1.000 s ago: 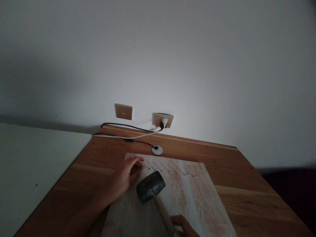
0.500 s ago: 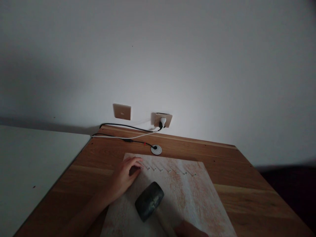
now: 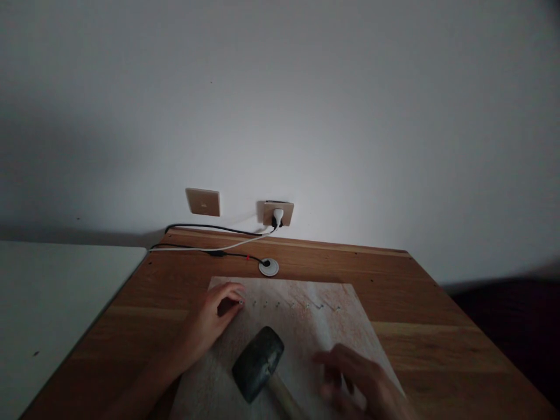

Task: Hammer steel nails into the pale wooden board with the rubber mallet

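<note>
On the board's upper left part, my left hand [image 3: 212,319] has thumb and forefinger closed about a small upright nail [image 3: 241,302], only its head showing clearly. Several more nails [image 3: 277,304] stand in a row to the right along the far side of the pale, worn board [image 3: 306,335]. A rubber mallet [image 3: 259,363] with a black head and wooden handle lies on the board, nearer me than the nails. Right of the mallet, my right hand [image 3: 354,379] is blurred, apart from the handle, its fingers loosely curled and spread with nothing in them.
The board lies on a wooden table [image 3: 433,344] against a white wall. Behind it are a round cable grommet [image 3: 268,267], black and white cables [image 3: 210,249], a wall socket [image 3: 284,213] with a plug, and a blank plate [image 3: 203,202]. A white surface [image 3: 56,297] adjoins at left.
My right hand has let go of the mallet and moved up and right over the board. The mallet now rests there. My left hand stays at the leftmost nail. The view has shifted slightly.
</note>
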`<action>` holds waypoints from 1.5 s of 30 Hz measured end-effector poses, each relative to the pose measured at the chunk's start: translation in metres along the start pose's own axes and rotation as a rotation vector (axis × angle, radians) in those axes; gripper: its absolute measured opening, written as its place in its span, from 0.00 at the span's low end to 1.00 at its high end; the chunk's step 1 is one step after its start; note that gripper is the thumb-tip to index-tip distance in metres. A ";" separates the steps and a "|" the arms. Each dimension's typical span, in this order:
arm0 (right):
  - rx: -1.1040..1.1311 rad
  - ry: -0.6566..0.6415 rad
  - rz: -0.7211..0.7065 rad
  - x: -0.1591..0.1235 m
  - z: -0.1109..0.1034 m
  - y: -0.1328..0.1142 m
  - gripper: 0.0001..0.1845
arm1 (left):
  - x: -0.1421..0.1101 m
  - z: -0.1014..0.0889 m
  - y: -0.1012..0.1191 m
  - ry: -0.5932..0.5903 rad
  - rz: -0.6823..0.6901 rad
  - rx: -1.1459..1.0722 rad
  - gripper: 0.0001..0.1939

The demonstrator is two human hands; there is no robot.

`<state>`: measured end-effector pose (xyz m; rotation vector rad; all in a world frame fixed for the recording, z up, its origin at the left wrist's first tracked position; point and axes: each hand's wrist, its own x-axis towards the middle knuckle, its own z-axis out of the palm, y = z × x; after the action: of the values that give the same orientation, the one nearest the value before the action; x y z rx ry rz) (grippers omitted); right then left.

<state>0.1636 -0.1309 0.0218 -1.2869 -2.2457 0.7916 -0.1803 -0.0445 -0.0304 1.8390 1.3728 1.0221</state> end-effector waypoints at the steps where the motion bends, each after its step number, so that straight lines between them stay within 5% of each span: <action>1: -0.035 0.063 0.010 0.011 -0.009 0.002 0.14 | 0.000 0.000 0.000 0.014 0.003 0.003 0.10; 5: -0.226 0.272 0.004 0.049 -0.026 0.023 0.13 | -0.002 0.002 0.000 0.074 0.038 0.017 0.07; 10: -0.347 0.370 -0.077 0.060 -0.010 0.053 0.12 | -0.006 0.000 0.004 0.095 0.074 0.079 0.05; 21: -0.598 0.350 -0.212 0.062 0.005 0.054 0.14 | -0.024 0.001 0.013 -0.197 0.004 0.171 0.09; 27: -0.624 0.382 -0.186 0.059 0.009 0.061 0.14 | -0.008 0.010 0.017 -0.067 0.097 0.140 0.12; 32: -0.587 0.353 -0.202 0.061 0.006 0.059 0.17 | 0.008 0.023 0.011 -0.087 0.122 0.145 0.12; 45: -0.392 0.430 -0.168 0.066 0.013 0.072 0.09 | 0.011 0.026 0.003 0.050 0.332 0.171 0.14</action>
<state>0.1699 -0.0476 -0.0302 -1.2621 -2.1670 -0.0002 -0.1549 -0.0357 -0.0385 2.2361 1.2405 1.1490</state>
